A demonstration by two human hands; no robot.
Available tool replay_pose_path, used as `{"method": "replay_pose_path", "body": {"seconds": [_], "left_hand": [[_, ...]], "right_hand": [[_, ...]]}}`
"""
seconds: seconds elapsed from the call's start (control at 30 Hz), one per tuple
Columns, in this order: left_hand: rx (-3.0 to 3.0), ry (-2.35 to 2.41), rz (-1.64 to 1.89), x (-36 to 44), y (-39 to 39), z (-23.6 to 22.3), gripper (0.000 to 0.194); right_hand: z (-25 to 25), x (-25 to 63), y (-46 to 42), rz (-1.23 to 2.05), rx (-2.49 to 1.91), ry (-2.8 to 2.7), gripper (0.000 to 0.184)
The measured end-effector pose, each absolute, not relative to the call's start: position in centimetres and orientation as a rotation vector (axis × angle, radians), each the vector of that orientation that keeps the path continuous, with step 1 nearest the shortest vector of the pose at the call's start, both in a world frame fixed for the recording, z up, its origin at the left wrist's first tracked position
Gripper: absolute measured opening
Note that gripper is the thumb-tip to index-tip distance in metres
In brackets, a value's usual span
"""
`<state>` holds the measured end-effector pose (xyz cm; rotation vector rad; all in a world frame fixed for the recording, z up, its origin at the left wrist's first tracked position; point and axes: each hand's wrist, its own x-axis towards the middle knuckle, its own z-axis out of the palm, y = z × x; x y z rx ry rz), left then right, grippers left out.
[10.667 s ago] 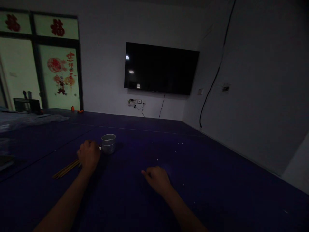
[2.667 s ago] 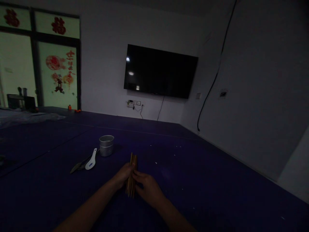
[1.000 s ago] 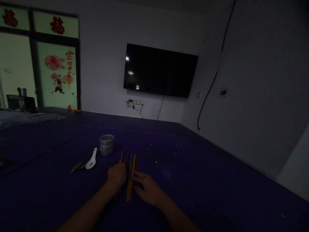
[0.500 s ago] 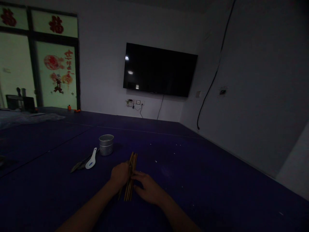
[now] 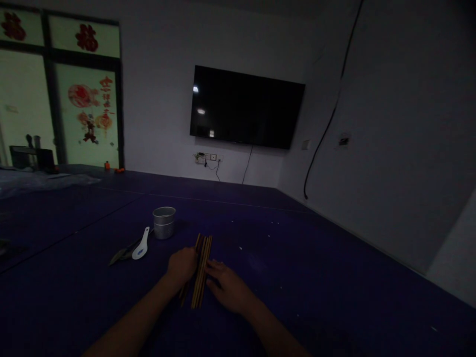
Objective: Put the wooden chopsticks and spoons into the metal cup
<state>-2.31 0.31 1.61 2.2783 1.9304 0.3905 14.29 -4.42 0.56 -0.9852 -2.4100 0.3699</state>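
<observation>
Several wooden chopsticks lie side by side on the dark blue table, pointing away from me. My left hand is closed round one or two separate chopsticks just left of that row; its fingertips are hidden. On the row's right side, my right hand rests with its fingers stretched out, the tips at the chopsticks' edge. Beyond my left hand are a white spoon with a blue mark and a silver metal cup, upright. A dark, flat utensil lies partly under the spoon.
Clear plastic sheeting and a dark holder with handles are at the far left. Small orange objects sit by the back edge. White specks dot the table to the right. A television hangs on the wall.
My left hand has moved slightly left with its chopsticks, widening the gap to the row. My right fingers have drawn back a little to the row's right edge.
</observation>
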Motion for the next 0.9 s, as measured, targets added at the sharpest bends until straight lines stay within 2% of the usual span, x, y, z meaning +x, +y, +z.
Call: {"method": "replay_pose_path", "body": {"seconds": [0.17, 0.9], "left_hand": [[2.326, 1.957, 0.316, -1.9, -0.1, 1.9, 0.035], [2.350, 1.930, 0.386, -1.2, 0.2, 1.3, 0.035]], "right_hand": [[0.5, 14.3, -4.3, 0.408, -1.029, -2.438, 0.046], [-0.2, 14.6, -3.8, 0.404, -1.235, -2.502, 0.049]]}}
